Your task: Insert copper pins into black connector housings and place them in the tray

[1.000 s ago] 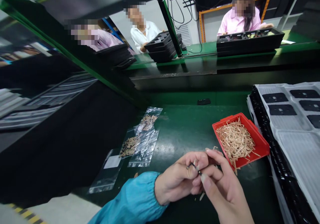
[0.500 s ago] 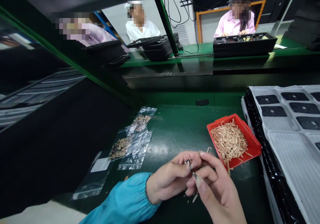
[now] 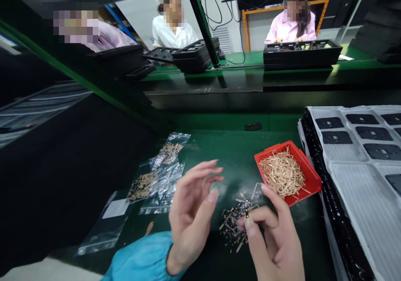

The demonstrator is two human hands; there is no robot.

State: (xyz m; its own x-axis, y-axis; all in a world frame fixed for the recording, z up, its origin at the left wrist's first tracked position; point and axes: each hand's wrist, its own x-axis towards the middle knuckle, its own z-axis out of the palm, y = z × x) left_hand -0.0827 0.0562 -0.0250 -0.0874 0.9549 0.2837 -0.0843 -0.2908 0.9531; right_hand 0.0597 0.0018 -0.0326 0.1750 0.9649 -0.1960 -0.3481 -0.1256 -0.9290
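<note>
My left hand (image 3: 191, 216) is raised over the green tabletop (image 3: 219, 147), its fingers apart and nothing between them. A blue sleeve (image 3: 142, 256) covers that wrist. Between thumb and finger, my right hand (image 3: 275, 239) pinches a small dark part (image 3: 247, 214) with a light end; its exact kind is too small to make out. Below and between the hands lies a loose pile of tiny dark and tan parts (image 3: 232, 226). Just beyond my right hand stands a red bin (image 3: 313, 180), full of tan paper-like strips (image 3: 282, 170).
Clear zip bags (image 3: 163, 197) with small tan parts lie at left. At right is a white tray (image 3: 354, 189) with flat black plates (image 3: 336, 137). A small black piece (image 3: 253, 126) lies at the back. People sit across the bench behind black trays (image 3: 302, 57).
My hands have come apart: the left has let go and opened, moving left and up. The small dark part stays in my right hand. The pile beneath is now uncovered.
</note>
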